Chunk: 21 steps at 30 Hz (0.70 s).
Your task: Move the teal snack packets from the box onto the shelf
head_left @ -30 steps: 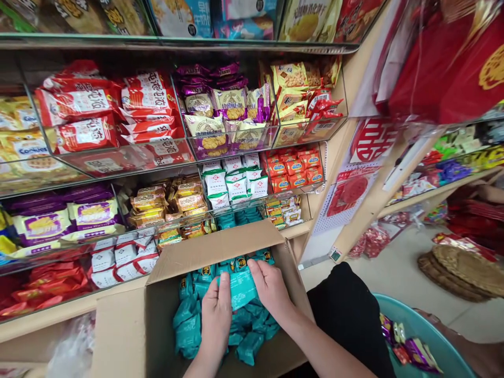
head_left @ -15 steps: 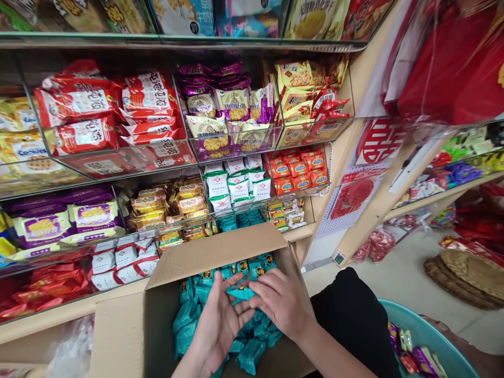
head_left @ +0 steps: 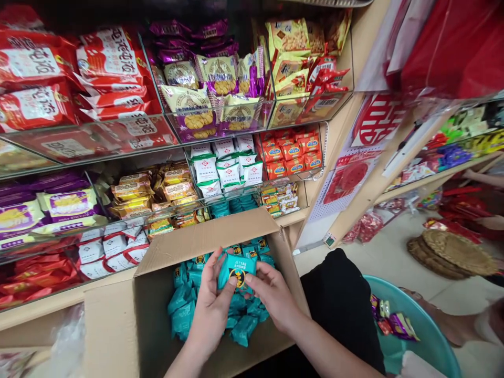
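Between my two hands is a teal packet (head_left: 237,270) with a black and yellow emblem, its face turned up toward me. My left hand (head_left: 214,302) grips its left side, thumb on the front. My right hand (head_left: 271,294) pinches its lower right side. Both are over an open cardboard box (head_left: 212,229) that holds many similar teal packets (head_left: 244,329). Part of the pile is hidden behind my hands and wrists.
Shelves ahead hold red packets (head_left: 112,55), white-green packets (head_left: 229,172) and small orange-red packets (head_left: 293,152). A teal tub (head_left: 437,344) with a few snacks stands at right, near woven baskets (head_left: 457,252) and another person's foot.
The view has shifted so the shelves sit higher and further left. My hands have closed on a teal packet and turned it face up; before, they were spread apart around it.
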{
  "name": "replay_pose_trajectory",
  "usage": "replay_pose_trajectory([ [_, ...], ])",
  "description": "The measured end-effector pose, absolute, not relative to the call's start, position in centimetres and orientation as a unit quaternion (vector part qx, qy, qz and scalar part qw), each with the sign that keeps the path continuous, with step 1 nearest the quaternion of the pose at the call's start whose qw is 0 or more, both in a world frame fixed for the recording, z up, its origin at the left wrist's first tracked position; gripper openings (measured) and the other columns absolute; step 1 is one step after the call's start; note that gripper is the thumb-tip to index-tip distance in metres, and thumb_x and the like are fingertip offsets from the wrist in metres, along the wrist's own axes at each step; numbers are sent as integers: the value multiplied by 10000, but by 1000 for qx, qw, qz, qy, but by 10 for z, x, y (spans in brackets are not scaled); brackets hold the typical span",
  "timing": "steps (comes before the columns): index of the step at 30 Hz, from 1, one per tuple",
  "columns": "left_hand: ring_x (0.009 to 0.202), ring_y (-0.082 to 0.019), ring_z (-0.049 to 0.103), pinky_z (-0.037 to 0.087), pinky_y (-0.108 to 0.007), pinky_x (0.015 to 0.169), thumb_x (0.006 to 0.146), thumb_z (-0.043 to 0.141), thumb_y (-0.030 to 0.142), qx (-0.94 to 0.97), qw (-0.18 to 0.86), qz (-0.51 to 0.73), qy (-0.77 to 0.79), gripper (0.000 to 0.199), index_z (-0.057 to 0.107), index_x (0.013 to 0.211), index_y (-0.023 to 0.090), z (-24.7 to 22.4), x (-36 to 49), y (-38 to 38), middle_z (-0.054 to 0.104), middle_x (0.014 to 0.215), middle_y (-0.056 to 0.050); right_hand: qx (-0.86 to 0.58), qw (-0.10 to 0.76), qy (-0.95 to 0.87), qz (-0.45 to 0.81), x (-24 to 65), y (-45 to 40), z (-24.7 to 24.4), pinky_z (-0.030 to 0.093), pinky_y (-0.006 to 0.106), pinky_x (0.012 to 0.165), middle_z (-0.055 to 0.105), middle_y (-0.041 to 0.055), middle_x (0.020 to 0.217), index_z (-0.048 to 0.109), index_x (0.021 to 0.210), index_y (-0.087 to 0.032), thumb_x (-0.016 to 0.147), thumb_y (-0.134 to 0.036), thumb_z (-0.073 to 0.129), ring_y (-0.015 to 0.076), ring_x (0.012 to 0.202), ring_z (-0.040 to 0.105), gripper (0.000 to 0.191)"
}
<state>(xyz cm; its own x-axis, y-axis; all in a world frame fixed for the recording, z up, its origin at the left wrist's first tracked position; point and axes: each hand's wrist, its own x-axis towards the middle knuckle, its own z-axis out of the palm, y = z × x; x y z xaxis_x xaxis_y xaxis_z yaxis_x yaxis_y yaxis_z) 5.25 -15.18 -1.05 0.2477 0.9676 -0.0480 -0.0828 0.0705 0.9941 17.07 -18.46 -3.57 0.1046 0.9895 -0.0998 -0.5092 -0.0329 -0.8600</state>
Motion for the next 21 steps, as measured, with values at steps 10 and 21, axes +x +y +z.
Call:
replay_pose_trajectory([
  [10, 1228, -217, 357, 295, -392, 1024, 797, 479, 306, 846, 241, 294, 374, 424, 417, 1214, 267, -7, 35, -121, 414, 1316, -54, -537, 597, -485, 347, 219, -179, -45, 430, 261, 708, 579, 22, 847, 508, 968, -201, 761, -328, 570, 144, 769, 543, 251],
  [21, 1187, -269, 402, 330, -410, 972, 670, 504, 526, 894, 73, -58, 438, 722, 315, 1322, 281, -6, -10, -9, 398, 1345, -44, -699, 178, -678, 141, 274, -43, -7, 407, 277, 728, 584, 86, 1029, 442, 1087, -167, 806, -243, 501, 212, 932, 550, 298],
])
